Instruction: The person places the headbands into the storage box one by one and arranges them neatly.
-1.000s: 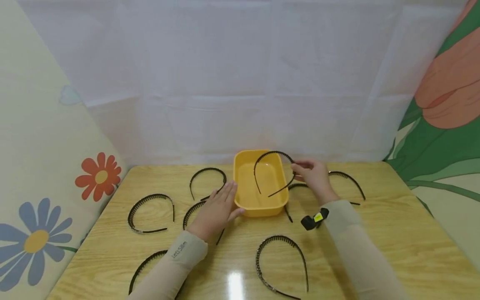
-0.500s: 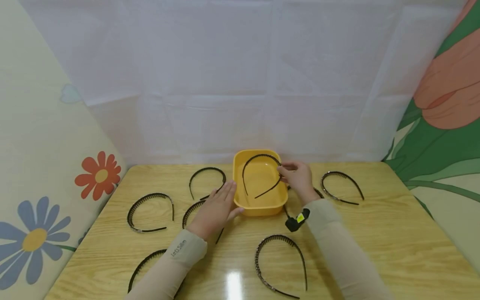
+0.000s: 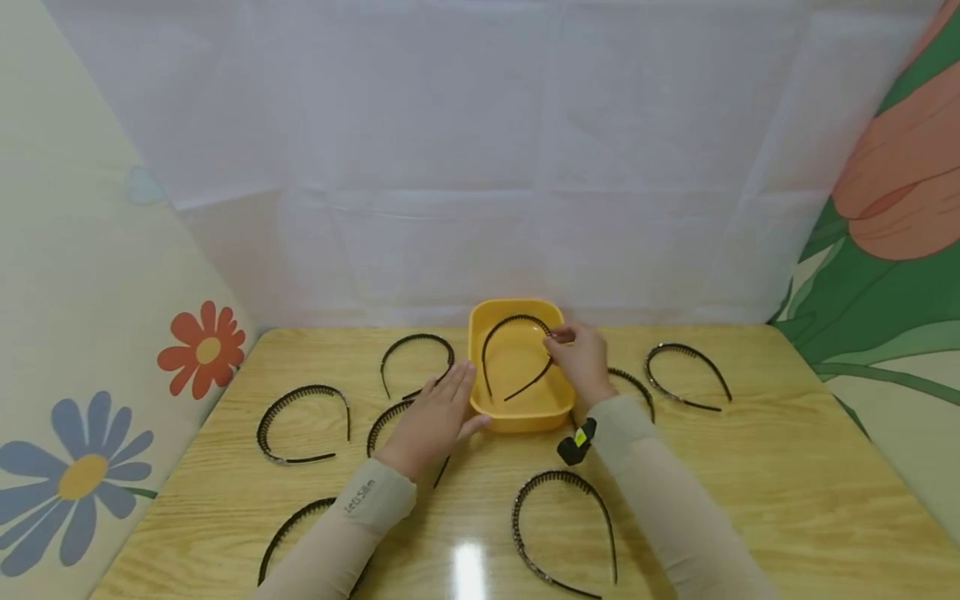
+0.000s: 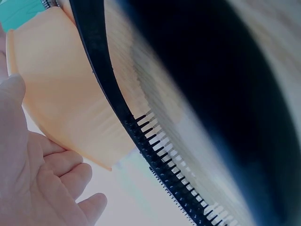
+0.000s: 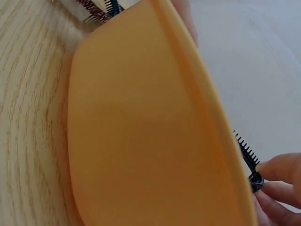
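My right hand pinches a black toothed headband by its right side, within the yellow plastic basin. In the right wrist view thumb and fingers close on the headband just past the basin's rim. My left hand lies with straight fingers against the basin's left side; in the left wrist view its fingertips touch the rim of the basin. Beneath the left hand another headband is partly hidden. Close to the left wrist camera a toothed headband crosses the view.
More black headbands lie on the wooden table: a left one, a back-left one, a front one, a right one, and one behind the right wrist. A white sheet hangs behind.
My right hand has moved left and brought the headband from over the basin's right rim to its middle, lower down. The left hand has stayed at the basin's side.
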A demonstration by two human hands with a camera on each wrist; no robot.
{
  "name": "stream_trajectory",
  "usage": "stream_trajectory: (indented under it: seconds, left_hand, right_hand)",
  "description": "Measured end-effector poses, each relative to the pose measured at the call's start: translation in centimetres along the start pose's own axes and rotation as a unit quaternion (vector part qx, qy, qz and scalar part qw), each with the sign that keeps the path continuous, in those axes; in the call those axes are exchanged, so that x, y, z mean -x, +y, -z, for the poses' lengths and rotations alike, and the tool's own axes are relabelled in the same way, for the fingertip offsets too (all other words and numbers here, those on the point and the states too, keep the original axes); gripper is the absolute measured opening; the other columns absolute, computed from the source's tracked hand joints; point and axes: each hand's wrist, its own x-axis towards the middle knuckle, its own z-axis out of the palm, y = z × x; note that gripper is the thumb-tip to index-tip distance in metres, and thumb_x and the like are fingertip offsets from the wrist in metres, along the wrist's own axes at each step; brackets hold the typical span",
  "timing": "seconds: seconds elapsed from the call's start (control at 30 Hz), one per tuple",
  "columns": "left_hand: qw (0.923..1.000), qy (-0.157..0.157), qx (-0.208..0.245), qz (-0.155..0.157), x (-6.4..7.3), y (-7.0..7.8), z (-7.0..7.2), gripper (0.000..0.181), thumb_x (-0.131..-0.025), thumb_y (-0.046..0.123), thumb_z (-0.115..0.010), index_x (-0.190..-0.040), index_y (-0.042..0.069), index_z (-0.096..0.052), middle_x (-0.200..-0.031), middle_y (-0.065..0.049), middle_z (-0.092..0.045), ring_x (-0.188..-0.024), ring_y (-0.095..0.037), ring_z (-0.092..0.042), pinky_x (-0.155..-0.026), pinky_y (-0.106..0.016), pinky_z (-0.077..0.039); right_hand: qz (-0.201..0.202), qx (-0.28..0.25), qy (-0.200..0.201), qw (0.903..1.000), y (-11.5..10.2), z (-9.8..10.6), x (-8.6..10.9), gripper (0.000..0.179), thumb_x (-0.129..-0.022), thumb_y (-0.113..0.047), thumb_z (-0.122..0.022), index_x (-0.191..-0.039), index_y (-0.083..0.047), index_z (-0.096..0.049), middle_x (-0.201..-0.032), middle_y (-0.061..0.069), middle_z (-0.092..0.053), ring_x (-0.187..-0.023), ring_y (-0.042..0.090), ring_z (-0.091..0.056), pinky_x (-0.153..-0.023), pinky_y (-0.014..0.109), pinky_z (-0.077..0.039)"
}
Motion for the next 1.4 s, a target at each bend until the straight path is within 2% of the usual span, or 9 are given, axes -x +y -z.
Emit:
stream_trajectory:
  seconds: [0.2,0.7,0.93,1.1,1.13,1.2,1.3,1.37,1.4]
  left_hand:
    - [1.0,0.002,-0.002,0.001,0.0,0.1,0.0,0.082,-0.105,0.049,-0.048,-0.158,-0.008,-0.02,-0.164,-0.024,-0.023,-0.152,-0.038,-0.022,-0.121,-0.059,-0.023]
    - [1.0,0.005,-0.002,-0.003,0.2,0.3,0.3,0.082,-0.105,0.049,-0.048,-0.157,-0.008,-0.022,-0.164,-0.025,-0.023,-0.152,-0.038,-0.022,-0.122,-0.058,-0.024]
    - [1.0,0.001,-0.003,-0.002,0.2,0.2,0.1,0.082,-0.105,0.051,-0.047,-0.157,-0.008,-0.022,-0.164,-0.024,-0.022,-0.152,-0.038,-0.022,-0.122,-0.058,-0.023]
    - [1.0,0.002,-0.005,-0.003,0.2,0.3,0.0,0.082,-0.105,0.051,-0.047,-0.157,-0.008,-0.022,-0.164,-0.024,-0.022,-0.152,-0.038,-0.023,-0.122,-0.057,-0.023]
    - [1.0,0.003,-0.005,-0.002,0.2,0.3,0.0,0.082,-0.105,0.05,-0.047,-0.157,-0.008,-0.022,-0.164,-0.024,-0.023,-0.152,-0.038,-0.023,-0.122,-0.057,-0.023]
    - [1.0,0.002,-0.005,-0.001,0.2,0.3,0.0,0.082,-0.105,0.051,-0.047,-0.157,-0.008,-0.022,-0.164,-0.024,-0.022,-0.152,-0.038,-0.023,-0.122,-0.058,-0.023]
    - [1.0,0.0,-0.006,0.001,0.3,0.3,0.0,0.082,-0.105,0.051,-0.047,-0.158,-0.007,-0.022,-0.164,-0.023,-0.022,-0.152,-0.037,-0.023,-0.122,-0.058,-0.024]
    - [1.0,-0.001,-0.007,0.002,0.3,0.2,0.0,0.083,-0.105,0.051,-0.047,-0.158,-0.007,-0.021,-0.164,-0.023,-0.021,-0.152,-0.037,-0.022,-0.122,-0.058,-0.024]
    - [1.0,-0.002,-0.009,0.003,0.3,0.2,0.0,0.083,-0.105,0.052,-0.046,-0.158,-0.007,-0.021,-0.165,-0.023,-0.021,-0.152,-0.037,-0.022,-0.122,-0.058,-0.024]
  right_hand:
    - [0.035,0.076,-0.001,0.9965,-0.4,-0.5,0.2,0.022,-0.094,-0.008,-0.072,-0.11,0.006,-0.072,-0.099,0.02,-0.071,-0.085,0.033,-0.07,-0.071,0.038,-0.061]
    - [0.027,0.155,-0.036,0.9869,-0.9,-1.4,-0.3,0.023,-0.098,-0.009,-0.067,-0.114,0.006,-0.07,-0.106,0.02,-0.071,-0.094,0.032,-0.068,-0.079,0.042,-0.06]
    - [0.038,0.228,-0.063,0.9708,-1.1,-1.8,-0.4,0.022,-0.1,-0.009,-0.062,-0.116,0.004,-0.071,-0.114,0.021,-0.071,-0.084,0.027,-0.07,-0.077,0.042,-0.06]
    - [0.04,0.239,-0.074,0.9673,-1.3,-1.7,-0.3,0.023,-0.1,-0.008,-0.061,-0.117,0.004,-0.07,-0.116,0.021,-0.071,-0.079,0.022,-0.067,-0.074,0.038,-0.059]
    - [0.041,0.238,-0.077,0.9674,-1.3,-1.7,-0.2,0.023,-0.099,-0.007,-0.061,-0.117,0.005,-0.071,-0.113,0.02,-0.072,-0.073,0.02,-0.065,-0.069,0.036,-0.058]
    - [0.042,0.23,-0.089,0.9681,-1.3,-1.7,-0.2,0.019,-0.099,-0.004,-0.059,-0.11,0.005,-0.071,-0.095,0.017,-0.071,-0.062,0.016,-0.056,-0.059,0.03,-0.05]
    - [0.041,0.217,-0.108,0.9695,-1.4,-1.8,-0.1,0.013,-0.098,0.0,-0.056,-0.097,0.004,-0.068,-0.069,0.009,-0.056,-0.051,0.012,-0.039,-0.049,0.025,-0.034]
    - [0.043,0.213,-0.117,0.9691,-1.4,-1.9,-0.1,0.012,-0.099,0.0,-0.055,-0.095,0.002,-0.066,-0.067,0.009,-0.053,-0.047,0.012,-0.033,-0.047,0.025,-0.028]
    - [0.046,0.215,-0.119,0.9682,-1.4,-1.9,-0.1,0.013,-0.099,-0.001,-0.056,-0.098,0.003,-0.068,-0.073,0.011,-0.059,-0.047,0.011,-0.034,-0.046,0.024,-0.029]
